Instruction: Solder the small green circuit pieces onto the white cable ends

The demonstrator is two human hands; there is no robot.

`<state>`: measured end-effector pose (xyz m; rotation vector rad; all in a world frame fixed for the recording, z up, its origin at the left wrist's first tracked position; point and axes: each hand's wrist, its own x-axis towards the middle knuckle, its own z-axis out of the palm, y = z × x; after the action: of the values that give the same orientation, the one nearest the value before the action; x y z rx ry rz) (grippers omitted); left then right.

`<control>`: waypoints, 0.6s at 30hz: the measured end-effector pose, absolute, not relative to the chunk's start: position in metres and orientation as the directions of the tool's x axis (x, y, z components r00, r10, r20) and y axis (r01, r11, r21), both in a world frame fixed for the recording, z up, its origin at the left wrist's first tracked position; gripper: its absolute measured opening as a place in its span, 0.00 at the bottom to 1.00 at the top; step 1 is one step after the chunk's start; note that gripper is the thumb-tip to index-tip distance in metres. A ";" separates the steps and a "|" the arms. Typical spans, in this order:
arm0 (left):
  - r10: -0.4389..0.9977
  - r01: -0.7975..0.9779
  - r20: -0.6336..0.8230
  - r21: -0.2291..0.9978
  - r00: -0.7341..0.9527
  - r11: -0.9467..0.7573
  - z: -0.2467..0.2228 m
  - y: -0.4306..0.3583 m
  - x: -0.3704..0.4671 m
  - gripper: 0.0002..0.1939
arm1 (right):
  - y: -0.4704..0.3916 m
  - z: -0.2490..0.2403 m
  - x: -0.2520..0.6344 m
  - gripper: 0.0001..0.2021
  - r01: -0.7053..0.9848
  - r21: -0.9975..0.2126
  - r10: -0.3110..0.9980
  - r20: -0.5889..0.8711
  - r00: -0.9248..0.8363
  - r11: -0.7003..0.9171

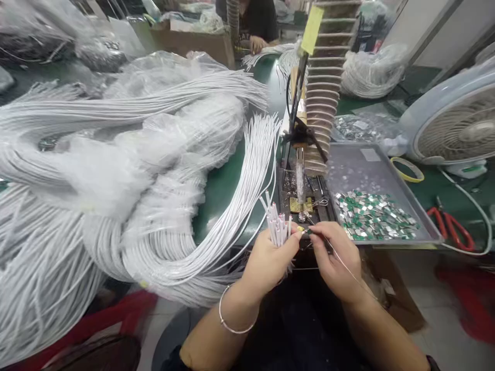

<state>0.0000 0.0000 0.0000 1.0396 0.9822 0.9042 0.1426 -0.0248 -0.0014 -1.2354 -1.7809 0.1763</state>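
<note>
the left hand [266, 263] has fingers clamped round white cables [279, 229], tips poking above them, likely light, springy and best gripped just below those ends; the right hand [331, 265] pinches a thin strand [335, 252], fingertips nearly together.

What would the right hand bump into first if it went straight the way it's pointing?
Probably the tiny piece between the fingertips, then the left hand, because the right hand points leftward at them. Depth is hard to tell here.
</note>
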 end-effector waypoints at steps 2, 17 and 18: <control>0.914 -0.127 -0.225 0.951 0.338 0.281 0.001 -0.001 -0.002 0.06 | -0.023 -0.003 0.143 0.07 0.671 -0.571 0.794 0.606 -0.043 0.472; 0.933 -0.139 -0.147 0.970 0.328 0.201 0.010 0.002 -0.002 0.05 | -0.026 -0.016 0.141 0.18 0.459 -0.759 0.822 0.561 0.099 0.463; 0.937 -0.135 -0.141 0.972 0.320 0.193 0.010 0.002 -0.002 0.05 | -0.027 -0.017 0.142 0.18 0.439 -0.775 0.825 0.553 0.120 0.455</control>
<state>-0.0019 0.0024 0.0099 1.0998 0.9395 0.9330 0.1416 -0.0273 -0.0173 -1.1605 -1.5081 0.4034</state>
